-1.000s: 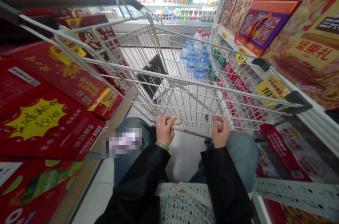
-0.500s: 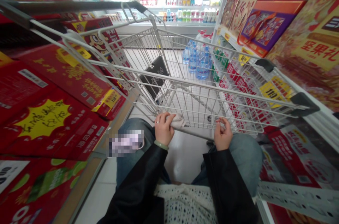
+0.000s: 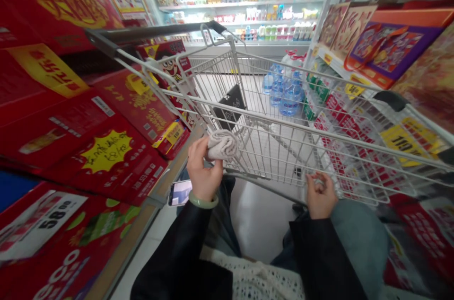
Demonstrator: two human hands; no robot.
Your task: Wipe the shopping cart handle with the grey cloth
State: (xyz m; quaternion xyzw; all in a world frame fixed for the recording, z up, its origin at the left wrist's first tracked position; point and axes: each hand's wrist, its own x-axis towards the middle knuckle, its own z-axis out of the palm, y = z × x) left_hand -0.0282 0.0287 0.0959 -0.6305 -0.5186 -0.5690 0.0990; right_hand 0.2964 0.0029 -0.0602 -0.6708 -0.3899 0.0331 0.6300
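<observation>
A rolled beige cloth is left of centre in the frame, beside the near wire side of the shopping cart; the left hand has its fingers clamped on the roll, thumb underneath; whether cloth and wire touch cannot be told. The right hand, right of centre, has its fingers curled in close to the cart's lower wires; I cannot tell whether they grip anything.

To manage the roll well, I would keep the thumb firm on its outer layer so that it does not unwind; the coiled end is best held clear of the wires, which could snag it; a light right hand on the frame would likely steady the cart.

The cart's open mesh shows floor through it and carries a black panel; the red cartons at left look closed, their contents hidden; blue-tinted water bottles stand on the floor at upper right of centre; the refrigerated display case along the top holds rows of small bottles and packs; the orange-and-purple gift box at upper right appears shut.
</observation>
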